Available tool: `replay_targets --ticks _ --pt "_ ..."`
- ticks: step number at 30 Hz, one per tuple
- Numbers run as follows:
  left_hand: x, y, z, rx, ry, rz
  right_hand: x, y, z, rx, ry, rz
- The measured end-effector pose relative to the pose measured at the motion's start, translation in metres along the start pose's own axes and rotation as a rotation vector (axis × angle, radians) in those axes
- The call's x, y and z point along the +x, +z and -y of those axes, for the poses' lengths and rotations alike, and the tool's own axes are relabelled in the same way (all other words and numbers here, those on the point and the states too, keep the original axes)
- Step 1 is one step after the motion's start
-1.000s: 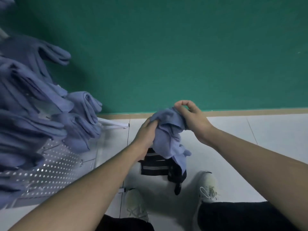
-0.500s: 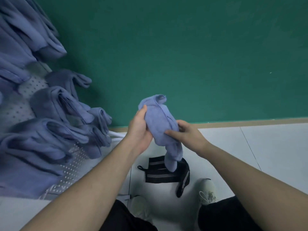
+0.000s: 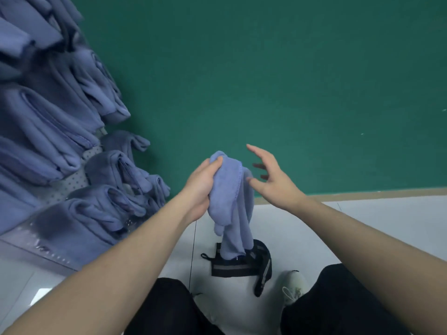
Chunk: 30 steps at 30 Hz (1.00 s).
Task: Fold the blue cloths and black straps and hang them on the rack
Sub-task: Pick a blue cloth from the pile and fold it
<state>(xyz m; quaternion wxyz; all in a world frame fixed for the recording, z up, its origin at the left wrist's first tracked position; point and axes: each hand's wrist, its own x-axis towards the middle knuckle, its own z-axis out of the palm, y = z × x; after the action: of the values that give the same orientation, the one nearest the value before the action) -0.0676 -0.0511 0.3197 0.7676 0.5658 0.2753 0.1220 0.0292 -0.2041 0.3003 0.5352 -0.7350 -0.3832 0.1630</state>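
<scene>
My left hand (image 3: 202, 187) grips a folded blue cloth (image 3: 229, 206) near its top, and the cloth hangs down in front of me. Just to its right, my right hand (image 3: 273, 177) is spread with straight fingers, the thumb close to the cloth's edge and nothing held. On the white floor below lies a black strap (image 3: 239, 267) with grey bands, partly hidden by the cloth's lower end. At the left stands the white perforated rack (image 3: 72, 180), with several folded blue cloths (image 3: 43, 131) hanging on it.
A green wall (image 3: 278, 81) fills the background, with a tan baseboard (image 3: 362, 193) where it meets the white floor (image 3: 375, 228). My dark trouser legs and a white shoe (image 3: 294, 286) are at the bottom of the view.
My right hand has let go of the blue cloth and opened to its right. The cloth now hangs from my left hand alone. The view has risen, showing more of the rack.
</scene>
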Motion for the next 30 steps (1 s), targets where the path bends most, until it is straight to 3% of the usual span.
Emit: replay_targets --ticks 6,13,19,23,30 --pt "-0.031 0.011 -0.042 0.098 0.087 0.044 0.009 -0.033 0.058 -0.316 -0.220 0.103" --pt "-0.063 0.021 -0.074 0.292 0.150 0.115 0.006 -0.048 0.113 -0.149 -0.128 0.030" --pt "-0.083 0.030 -0.089 0.314 0.222 0.023 0.008 -0.049 0.157 -0.258 -0.102 -0.125" --pt "-0.100 0.031 -0.081 0.398 0.337 0.075 0.008 -0.044 0.172 -0.326 -0.085 -0.115" --pt "-0.109 0.031 -0.057 0.775 0.544 -0.251 0.000 -0.036 0.173 -0.514 -0.029 -0.027"
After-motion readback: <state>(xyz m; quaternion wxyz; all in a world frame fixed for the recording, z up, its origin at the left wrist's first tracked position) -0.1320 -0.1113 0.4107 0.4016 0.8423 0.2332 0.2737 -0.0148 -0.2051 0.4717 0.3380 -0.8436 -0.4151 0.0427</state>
